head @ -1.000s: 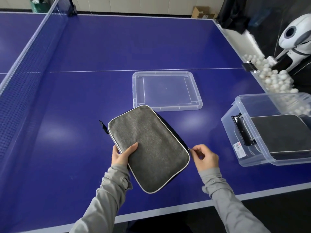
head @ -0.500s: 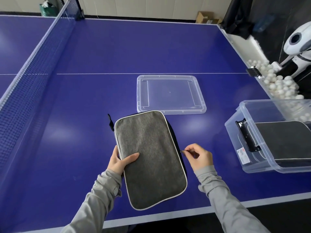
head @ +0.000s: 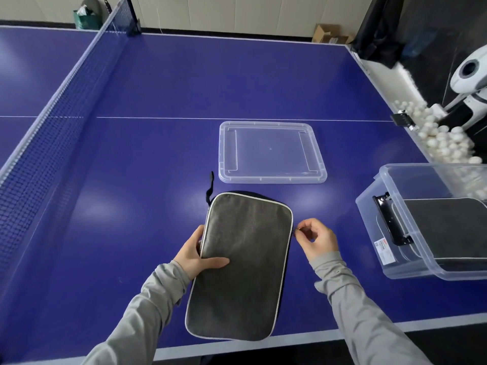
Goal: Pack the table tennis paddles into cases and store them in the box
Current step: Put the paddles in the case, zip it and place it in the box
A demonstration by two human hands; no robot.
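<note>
- Head view looks down on the blue table (head: 163, 83), and your grey case (head: 242, 264) lies flat near the front edge, long side running away from you, tilted a little.
- Your left hand (head: 196, 255) grips the case's left edge: thumb lies across the grey top, fingers curl round the side.
- Your right hand (head: 317, 239) sits just beside the case's right edge, up near the far corner, thumb and forefinger pinching a small zipper pull (head: 300, 228); the other fingers are curled loosely.
- A black strap (head: 210, 189) trails off the case's far left corner onto the table.
- The clear lid (head: 271, 152) lies flat just beyond the case, apart from it.
- The clear box (head: 432, 222) sits at your right, tipped so its opening faces you, with another grey case (head: 448, 227) already inside; a black clip-like part lies at that case's left end, what it is you can't tell.
- White balls (head: 437, 135) pile up past the table's right edge, next to a white machine (head: 471, 72).
- The net (head: 52, 122) runs along your left.
</note>
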